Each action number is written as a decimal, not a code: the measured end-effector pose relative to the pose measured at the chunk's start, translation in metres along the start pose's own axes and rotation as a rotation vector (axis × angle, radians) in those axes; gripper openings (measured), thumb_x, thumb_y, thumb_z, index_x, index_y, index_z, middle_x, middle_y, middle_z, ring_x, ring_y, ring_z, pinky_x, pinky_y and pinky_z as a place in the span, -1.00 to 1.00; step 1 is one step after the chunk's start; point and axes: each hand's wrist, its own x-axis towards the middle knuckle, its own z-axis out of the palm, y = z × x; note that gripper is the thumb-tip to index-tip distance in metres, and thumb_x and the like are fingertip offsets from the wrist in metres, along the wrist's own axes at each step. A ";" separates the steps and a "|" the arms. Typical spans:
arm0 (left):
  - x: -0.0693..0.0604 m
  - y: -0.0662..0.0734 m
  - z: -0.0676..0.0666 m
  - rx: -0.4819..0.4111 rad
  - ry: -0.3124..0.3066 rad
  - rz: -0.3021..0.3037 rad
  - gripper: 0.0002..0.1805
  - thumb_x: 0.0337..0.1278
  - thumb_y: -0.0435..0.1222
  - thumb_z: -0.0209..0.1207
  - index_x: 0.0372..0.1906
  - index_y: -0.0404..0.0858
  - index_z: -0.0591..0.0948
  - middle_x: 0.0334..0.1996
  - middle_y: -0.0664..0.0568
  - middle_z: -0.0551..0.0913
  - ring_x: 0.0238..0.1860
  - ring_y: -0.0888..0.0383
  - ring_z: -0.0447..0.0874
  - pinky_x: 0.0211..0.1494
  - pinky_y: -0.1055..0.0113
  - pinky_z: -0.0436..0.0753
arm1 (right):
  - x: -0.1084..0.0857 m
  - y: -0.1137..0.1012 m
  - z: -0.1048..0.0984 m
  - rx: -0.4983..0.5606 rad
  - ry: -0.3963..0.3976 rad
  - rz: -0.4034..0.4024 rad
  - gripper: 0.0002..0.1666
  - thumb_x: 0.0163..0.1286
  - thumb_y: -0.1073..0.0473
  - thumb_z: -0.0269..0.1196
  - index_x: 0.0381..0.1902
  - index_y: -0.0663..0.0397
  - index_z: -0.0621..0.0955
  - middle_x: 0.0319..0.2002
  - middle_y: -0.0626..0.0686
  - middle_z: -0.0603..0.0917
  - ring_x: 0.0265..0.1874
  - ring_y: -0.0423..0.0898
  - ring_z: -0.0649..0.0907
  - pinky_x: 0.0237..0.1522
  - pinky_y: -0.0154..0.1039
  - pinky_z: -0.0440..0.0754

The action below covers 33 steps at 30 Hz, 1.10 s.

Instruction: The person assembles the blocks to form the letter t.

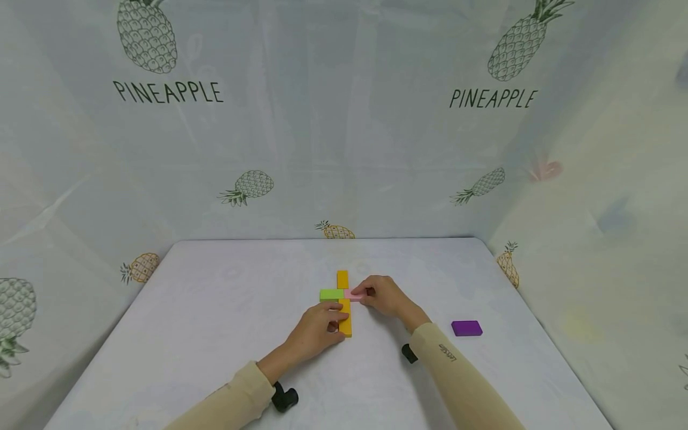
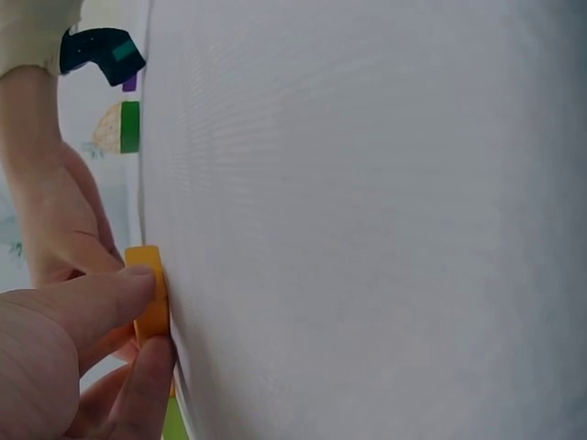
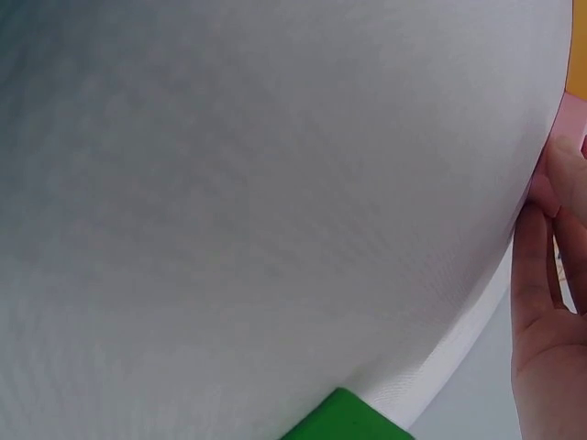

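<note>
A long yellow block (image 1: 346, 325) points toward the near edge; my left hand (image 1: 316, 329) grips it between thumb and fingers, as the left wrist view also shows with the yellow block (image 2: 153, 307). My right hand (image 1: 384, 296) pinches a pink block (image 1: 349, 294), partly hidden by the fingers and seen in the right wrist view as a pink piece (image 3: 570, 117). A light green block (image 1: 331, 294) touches the pink one end to end. Behind them lies another yellow block (image 1: 342, 279), so the four form a cross.
A purple block (image 1: 467, 328) lies on the white table (image 1: 242, 298) to the right. Green blocks show in the left wrist view (image 2: 130, 126) and the right wrist view (image 3: 347, 420). A pineapple-print cloth (image 1: 344, 119) hangs behind the table.
</note>
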 end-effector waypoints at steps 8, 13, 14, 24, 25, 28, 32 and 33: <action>0.001 -0.002 -0.003 -0.009 -0.025 0.018 -0.51 0.14 -0.30 0.56 0.19 -0.31 0.76 0.26 -0.14 0.66 -0.21 0.31 0.64 -0.09 0.48 0.68 | 0.001 0.000 0.001 -0.012 0.007 0.020 -0.72 0.38 0.36 0.46 -0.04 -0.08 0.85 -0.12 -0.11 0.77 -0.23 -0.18 0.57 -0.09 -0.31 0.61; 0.004 -0.005 -0.007 -0.017 -0.065 0.042 -0.52 0.16 -0.31 0.54 0.20 -0.33 0.76 0.26 -0.17 0.67 -0.18 0.28 0.68 -0.07 0.47 0.70 | 0.001 0.000 0.000 -0.009 0.009 0.005 -0.71 0.39 0.38 0.44 -0.04 -0.06 0.85 -0.10 -0.08 0.79 -0.19 -0.16 0.61 -0.02 -0.25 0.65; 0.005 -0.006 -0.008 -0.024 -0.074 0.041 -0.52 0.17 -0.32 0.53 0.20 -0.33 0.75 0.27 -0.17 0.66 -0.16 0.28 0.69 -0.06 0.47 0.71 | 0.001 0.000 0.000 -0.010 0.009 -0.003 -0.72 0.39 0.38 0.44 -0.04 -0.05 0.85 -0.10 -0.07 0.79 -0.19 -0.16 0.61 -0.01 -0.25 0.66; 0.006 -0.015 -0.009 0.009 -0.104 0.067 -0.56 0.24 -0.26 0.48 0.21 -0.26 0.76 0.29 -0.09 0.65 -0.16 0.37 0.65 -0.01 0.47 0.68 | 0.000 -0.002 -0.002 -0.019 -0.002 -0.021 -0.72 0.38 0.39 0.43 -0.02 0.00 0.84 -0.09 -0.04 0.79 -0.18 -0.15 0.62 0.01 -0.22 0.67; 0.006 -0.016 -0.009 0.012 -0.104 0.072 -0.56 0.25 -0.26 0.48 0.21 -0.26 0.77 0.29 -0.09 0.65 -0.16 0.37 0.65 -0.01 0.47 0.68 | 0.000 -0.002 -0.002 -0.015 -0.006 -0.016 -0.72 0.38 0.39 0.44 -0.02 0.00 0.84 -0.10 -0.05 0.79 -0.19 -0.16 0.61 -0.02 -0.25 0.66; 0.007 -0.017 -0.010 0.019 -0.099 0.094 -0.57 0.24 -0.27 0.49 0.20 -0.26 0.77 0.28 -0.10 0.65 -0.16 0.35 0.66 -0.01 0.45 0.69 | 0.000 -0.001 -0.001 -0.012 -0.010 -0.014 -0.71 0.37 0.39 0.45 -0.01 0.00 0.84 -0.11 -0.07 0.78 -0.22 -0.17 0.58 -0.10 -0.31 0.62; 0.007 -0.017 -0.011 0.020 -0.098 0.105 -0.58 0.23 -0.28 0.50 0.18 -0.27 0.78 0.27 -0.12 0.65 -0.17 0.32 0.67 -0.01 0.43 0.69 | 0.000 0.000 0.000 -0.010 -0.003 -0.016 -0.70 0.36 0.39 0.46 -0.01 0.00 0.84 -0.09 -0.07 0.78 -0.21 -0.18 0.59 -0.12 -0.32 0.61; 0.007 -0.016 -0.012 0.020 -0.100 0.104 -0.58 0.23 -0.28 0.50 0.18 -0.27 0.78 0.27 -0.12 0.65 -0.17 0.32 0.67 -0.01 0.42 0.69 | 0.000 0.000 0.000 -0.009 -0.001 -0.015 -0.70 0.36 0.39 0.46 -0.01 0.00 0.84 -0.08 -0.07 0.79 -0.19 -0.18 0.61 -0.10 -0.31 0.62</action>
